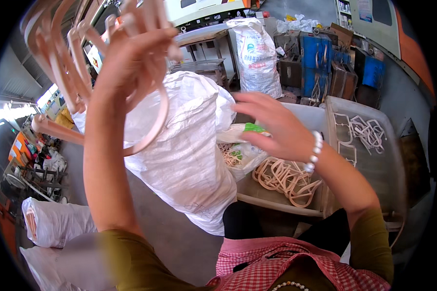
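Left hand (138,63) clamped on pale-pink hoops (59,65), most left of it; right hand (277,125) spread.

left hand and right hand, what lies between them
In the head view, the upper part of the white sack shows between the left hand and right hand, plus a pink loop below the left.

Pale pink bent strips (80,60), bunched in left hand (136,63)

White glare floods the far-left opening (6,115), fisheye edges bend, and the left hand (133,60) blurs.
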